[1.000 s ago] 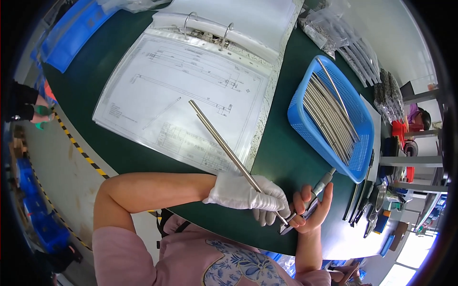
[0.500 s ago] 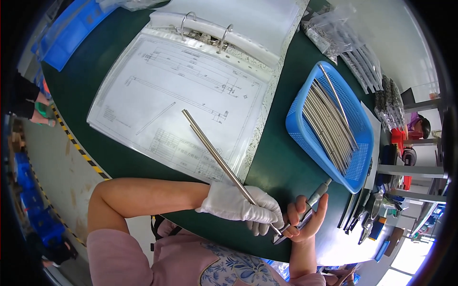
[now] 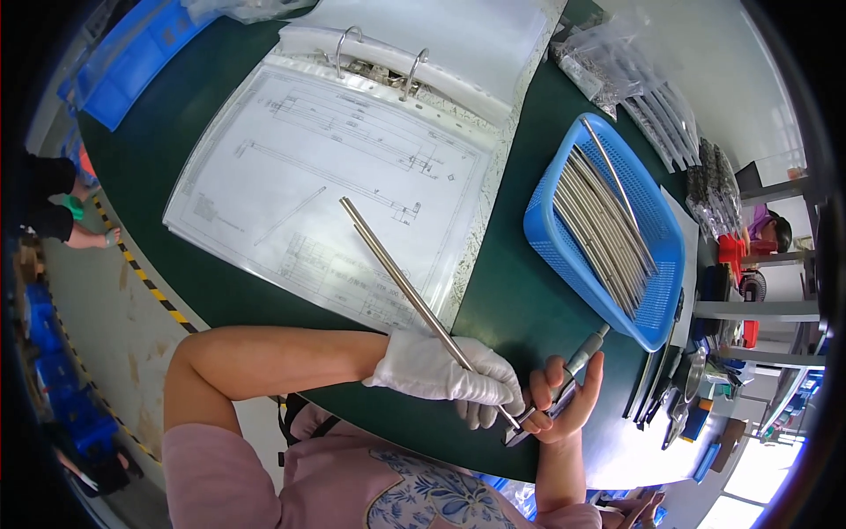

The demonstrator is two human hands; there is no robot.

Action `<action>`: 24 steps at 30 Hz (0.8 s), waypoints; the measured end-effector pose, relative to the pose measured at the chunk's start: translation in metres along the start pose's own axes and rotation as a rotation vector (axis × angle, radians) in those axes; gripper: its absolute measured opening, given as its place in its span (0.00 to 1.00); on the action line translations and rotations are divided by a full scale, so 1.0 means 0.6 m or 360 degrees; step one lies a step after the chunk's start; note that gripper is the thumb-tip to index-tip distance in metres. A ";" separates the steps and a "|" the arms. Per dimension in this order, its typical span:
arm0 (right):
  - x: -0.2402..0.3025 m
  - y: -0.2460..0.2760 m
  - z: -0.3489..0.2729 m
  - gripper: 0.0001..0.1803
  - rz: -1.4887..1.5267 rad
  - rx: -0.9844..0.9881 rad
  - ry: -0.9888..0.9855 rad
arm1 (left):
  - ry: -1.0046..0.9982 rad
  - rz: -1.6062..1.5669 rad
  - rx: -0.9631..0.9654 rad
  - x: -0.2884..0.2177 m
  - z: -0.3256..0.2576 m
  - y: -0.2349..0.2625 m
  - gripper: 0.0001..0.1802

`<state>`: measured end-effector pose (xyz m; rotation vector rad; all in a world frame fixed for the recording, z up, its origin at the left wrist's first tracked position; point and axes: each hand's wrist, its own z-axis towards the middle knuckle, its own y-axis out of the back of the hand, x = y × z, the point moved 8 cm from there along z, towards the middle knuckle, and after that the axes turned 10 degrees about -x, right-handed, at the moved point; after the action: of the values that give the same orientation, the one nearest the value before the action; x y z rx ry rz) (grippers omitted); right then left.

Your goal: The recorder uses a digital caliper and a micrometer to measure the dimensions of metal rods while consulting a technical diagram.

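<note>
My left hand (image 3: 451, 377), in a white glove, is closed around slim metal rods (image 3: 395, 270), at least two side by side. They slant from the glove up and left over the drawing page. My bare right hand (image 3: 564, 414) grips a micrometer (image 3: 582, 354), its grey barrel pointing up and right between thumb and fingers. The rods' lower end meets the micrometer's jaw beside my right fingertips; the exact contact is partly hidden by the fingers. Above the left forearm lies an open ring binder (image 3: 220, 198) with technical drawings in clear sleeves.
A blue mesh basket (image 3: 665, 304) of similar rods stands on the green table (image 3: 498, 304) at right. Plastic bags of small parts (image 3: 586, 75) lie behind it. Dark tools (image 3: 652, 383) rest at its near side. A blue bin (image 3: 132, 75) sits far left; another person's legs (image 3: 53, 212) show beyond.
Both hands keep their grips, with the rods still at the micrometer jaw. The view has shifted slightly. At far left, the other person's leg has moved.
</note>
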<state>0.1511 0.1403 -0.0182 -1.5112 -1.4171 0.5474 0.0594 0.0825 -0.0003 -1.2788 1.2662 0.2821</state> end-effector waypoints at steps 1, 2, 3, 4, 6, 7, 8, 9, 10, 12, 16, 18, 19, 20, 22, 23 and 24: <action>0.000 0.000 0.001 0.39 0.0001 0.0002 -0.0009 | 0.0019 0.0016 -0.0020 0.000 0.000 0.002 0.18; 0.000 -0.001 0.000 0.39 -0.0001 0.0007 -0.0008 | 0.0017 0.0021 -0.0022 0.000 0.000 0.002 0.18; -0.001 0.000 0.000 0.39 0.0002 -0.0006 -0.0001 | 0.0019 -0.0004 -0.0009 0.002 0.001 0.001 0.18; 0.000 0.000 0.000 0.39 0.0006 -0.0019 0.0005 | 0.0021 -0.0030 0.0003 0.003 0.001 0.000 0.18; -0.001 0.001 0.001 0.39 0.0013 -0.0004 0.0002 | 0.0024 -0.0010 -0.0004 0.001 -0.001 0.000 0.18; -0.002 0.001 0.001 0.40 0.0020 0.0009 -0.0001 | 0.0026 0.0007 -0.0009 0.000 -0.002 0.000 0.18; -0.001 0.001 0.001 0.40 0.0022 0.0009 0.0001 | 0.0029 0.0008 -0.0007 0.001 -0.001 0.001 0.18; -0.002 0.001 0.002 0.40 0.0011 -0.0003 0.0000 | 0.0027 -0.0015 0.0005 0.003 0.000 0.001 0.18; -0.001 0.002 0.002 0.39 0.0001 -0.0015 0.0000 | 0.0027 -0.0038 0.0019 0.003 0.000 0.001 0.18; -0.001 0.000 0.002 0.40 0.0002 -0.0016 0.0004 | 0.0028 -0.0033 0.0022 0.002 -0.001 0.001 0.18; 0.001 0.003 0.000 0.39 -0.0013 -0.0022 0.0007 | 0.0026 -0.0038 0.0025 0.000 0.003 0.000 0.19; 0.001 0.003 0.000 0.39 -0.0012 -0.0019 0.0018 | 0.0020 -0.0008 0.0015 0.001 0.001 0.000 0.19; 0.002 0.003 -0.002 0.39 -0.0013 -0.0012 0.0018 | 0.0009 0.0019 -0.0005 0.001 0.003 0.000 0.19; 0.001 0.002 -0.001 0.39 -0.0024 -0.0035 0.0020 | 0.0017 0.0033 -0.0004 0.002 0.002 0.001 0.19; 0.000 0.001 0.000 0.39 -0.0023 -0.0037 0.0033 | 0.0023 -0.0026 0.0019 0.005 0.002 0.002 0.19; 0.002 0.003 0.001 0.39 -0.0035 -0.0052 0.0036 | 0.0025 -0.0016 0.0018 0.005 0.001 0.001 0.19; 0.002 0.003 0.001 0.39 -0.0035 -0.0045 0.0039 | 0.0033 -0.0024 0.0002 0.005 0.001 0.002 0.19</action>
<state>0.1514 0.1418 -0.0195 -1.5180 -1.4260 0.4960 0.0599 0.0820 -0.0038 -1.2925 1.2736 0.2580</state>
